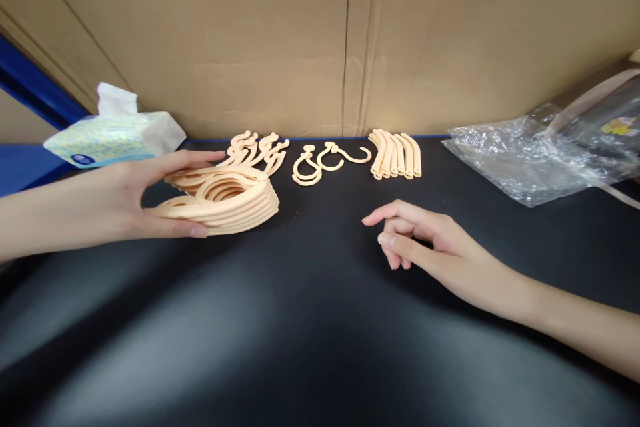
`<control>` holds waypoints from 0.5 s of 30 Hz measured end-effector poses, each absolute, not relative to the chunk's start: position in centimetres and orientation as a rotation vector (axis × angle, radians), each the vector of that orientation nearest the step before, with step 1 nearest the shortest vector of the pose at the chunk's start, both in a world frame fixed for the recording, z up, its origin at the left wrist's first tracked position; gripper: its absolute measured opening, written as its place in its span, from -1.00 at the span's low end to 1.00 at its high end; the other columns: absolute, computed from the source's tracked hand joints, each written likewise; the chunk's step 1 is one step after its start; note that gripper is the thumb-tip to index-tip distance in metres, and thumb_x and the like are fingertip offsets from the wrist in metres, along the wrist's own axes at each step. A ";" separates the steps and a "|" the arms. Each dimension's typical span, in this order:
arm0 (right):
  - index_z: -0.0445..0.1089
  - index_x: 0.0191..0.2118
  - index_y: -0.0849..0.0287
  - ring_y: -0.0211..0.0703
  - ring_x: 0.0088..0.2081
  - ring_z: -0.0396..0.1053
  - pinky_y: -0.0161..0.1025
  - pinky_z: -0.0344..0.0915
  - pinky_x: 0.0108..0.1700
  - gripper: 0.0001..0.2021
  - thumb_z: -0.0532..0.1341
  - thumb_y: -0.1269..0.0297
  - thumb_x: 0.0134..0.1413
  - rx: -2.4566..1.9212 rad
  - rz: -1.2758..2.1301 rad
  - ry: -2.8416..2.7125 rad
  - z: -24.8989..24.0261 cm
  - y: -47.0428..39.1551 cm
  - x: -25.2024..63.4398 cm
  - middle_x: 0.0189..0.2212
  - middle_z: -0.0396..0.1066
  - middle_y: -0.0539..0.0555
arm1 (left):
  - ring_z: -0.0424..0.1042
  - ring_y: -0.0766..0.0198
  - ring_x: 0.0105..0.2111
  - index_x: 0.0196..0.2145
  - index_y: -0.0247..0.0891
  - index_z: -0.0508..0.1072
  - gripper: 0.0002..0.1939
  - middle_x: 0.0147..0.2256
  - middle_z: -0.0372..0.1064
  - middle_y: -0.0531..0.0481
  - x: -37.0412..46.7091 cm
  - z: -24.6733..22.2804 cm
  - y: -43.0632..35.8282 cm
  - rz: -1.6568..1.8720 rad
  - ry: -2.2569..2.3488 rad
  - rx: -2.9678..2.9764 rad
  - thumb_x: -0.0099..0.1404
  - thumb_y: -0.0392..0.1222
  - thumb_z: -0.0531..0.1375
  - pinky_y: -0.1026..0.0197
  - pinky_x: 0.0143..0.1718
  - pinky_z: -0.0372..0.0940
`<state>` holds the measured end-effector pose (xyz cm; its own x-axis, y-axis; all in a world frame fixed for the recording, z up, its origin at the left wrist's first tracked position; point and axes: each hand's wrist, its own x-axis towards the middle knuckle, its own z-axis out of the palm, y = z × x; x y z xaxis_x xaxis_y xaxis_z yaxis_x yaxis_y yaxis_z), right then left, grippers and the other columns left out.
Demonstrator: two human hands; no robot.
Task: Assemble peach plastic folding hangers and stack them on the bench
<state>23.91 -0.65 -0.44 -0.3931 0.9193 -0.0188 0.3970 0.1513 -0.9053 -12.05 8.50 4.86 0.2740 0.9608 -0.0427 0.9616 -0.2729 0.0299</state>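
Note:
My left hand (150,197) grips the left end of a stack of beige curved plastic pieces (240,204), thumb at the near side and fingers over the far side. My right hand (415,237) is held over the black table, fingers loosely bent and apart, with nothing in it. Behind the stack lies a group of small beige pieces (257,152). Several beige hooks (307,167) rest at the middle back. To their right, beige curved tubes (397,155) lie side by side in a row.
A tissue pack (117,137) stands at the back left beside a blue frame (30,80). Clear plastic wrapping (525,154) lies at the back right. Brown cardboard (270,34) rises behind the black table (300,320).

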 end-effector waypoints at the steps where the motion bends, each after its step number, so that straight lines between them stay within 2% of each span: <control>1: 0.29 -0.07 0.07 -0.30 -0.47 0.22 -0.28 0.18 -0.36 -0.80 0.06 0.17 0.26 -1.255 1.206 -1.872 -0.5 -0.7 23.9 -0.53 0.30 -0.09 | 0.29 0.08 0.09 0.26 0.08 0.01 0.10 0.15 0.21 0.20 -12.5 4.8 8.7 -0.051 1.818 2.465 -0.21 0.50 0.15 0.17 0.09 0.17; 5: 0.29 -0.07 0.07 -0.30 -0.46 0.23 -0.28 0.18 -0.36 -0.80 0.06 0.16 0.26 -1.255 1.210 -1.873 -0.5 -0.6 23.9 -0.53 0.30 -0.09 | 0.29 0.05 0.08 0.28 0.09 -0.06 0.09 0.15 0.19 0.16 -13.5 4.5 9.1 -0.115 1.784 2.468 -0.16 0.43 0.19 0.15 0.09 0.16; 15: 0.29 -0.07 0.06 -0.30 -0.46 0.24 -0.30 0.17 -0.37 -0.80 0.05 0.15 0.26 -1.246 1.195 -1.892 -0.5 -0.6 24.0 -0.52 0.29 -0.10 | 0.30 0.05 0.07 0.27 0.08 -0.04 0.09 0.12 0.22 0.15 -13.6 4.3 9.0 -0.096 1.793 2.469 -0.17 0.42 0.21 0.14 0.09 0.15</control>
